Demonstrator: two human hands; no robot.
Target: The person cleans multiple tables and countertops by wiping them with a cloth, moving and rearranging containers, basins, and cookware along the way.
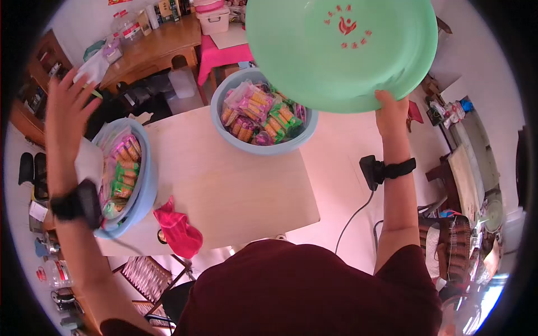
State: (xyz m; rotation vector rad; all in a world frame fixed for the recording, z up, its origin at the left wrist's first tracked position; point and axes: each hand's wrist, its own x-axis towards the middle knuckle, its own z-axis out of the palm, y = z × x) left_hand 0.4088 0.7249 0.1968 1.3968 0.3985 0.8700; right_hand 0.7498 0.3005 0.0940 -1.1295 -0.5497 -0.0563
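Observation:
My right hand (392, 115) grips the lower rim of a large light-green plastic basin (302, 67) with red printing on its bottom. The basin is held up in the air, tilted so its face shows. It overlaps the far right side of a blue tub (263, 149) full of packaged corn-patterned snacks (246, 106) in clear, purple and green wrapping. My left hand (67, 115) is raised with its fingers spread, holding nothing. Below and beside it stands another blue tub (148, 179), also filled with wrapped snacks (126, 162).
Both tubs stand on a pale wooden table (224, 190). A red cloth (178, 229) lies near its front edge. Behind is a wooden desk (151, 47) with bottles and boxes. A woven chair (147, 275) is at the lower left, and a cable (354, 221) hangs from my right wrist strap.

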